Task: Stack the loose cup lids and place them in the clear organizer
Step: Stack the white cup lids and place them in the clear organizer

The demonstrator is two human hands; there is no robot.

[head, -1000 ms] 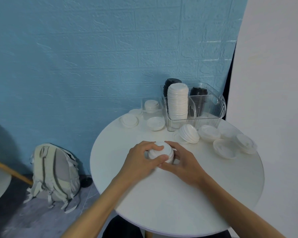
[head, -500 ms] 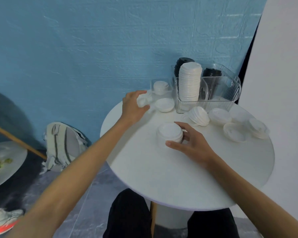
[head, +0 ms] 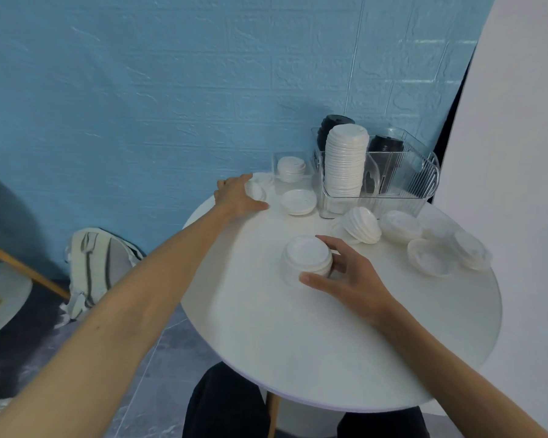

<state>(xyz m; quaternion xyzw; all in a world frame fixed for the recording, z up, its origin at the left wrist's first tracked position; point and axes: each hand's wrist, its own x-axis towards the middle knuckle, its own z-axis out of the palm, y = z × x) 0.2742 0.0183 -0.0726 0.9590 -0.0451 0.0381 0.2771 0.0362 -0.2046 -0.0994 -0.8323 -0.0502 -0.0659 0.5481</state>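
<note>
A short stack of white cup lids (head: 307,256) stands near the middle of the round white table (head: 314,343); my right hand (head: 345,276) curls round its right side, thumb in front. My left hand (head: 238,196) reaches to the table's far left edge and grips a loose white lid (head: 256,190) there. The clear organizer (head: 402,181) stands at the back and holds a tall stack of white lids (head: 345,159) and black lids (head: 385,145). More loose lids lie around: one (head: 298,201) in front of a small clear box, a tilted bunch (head: 363,224), several at the right (head: 431,259).
A small clear box (head: 290,169) with a few white lids sits left of the organizer. A backpack (head: 92,263) lies on the floor at the left by the blue wall. A white panel (head: 519,153) stands close on the right. My dark-clothed legs show under the table.
My left hand left the central stack, reached to the far left edge and closed on a loose lid there. My right hand stayed on the stack.
</note>
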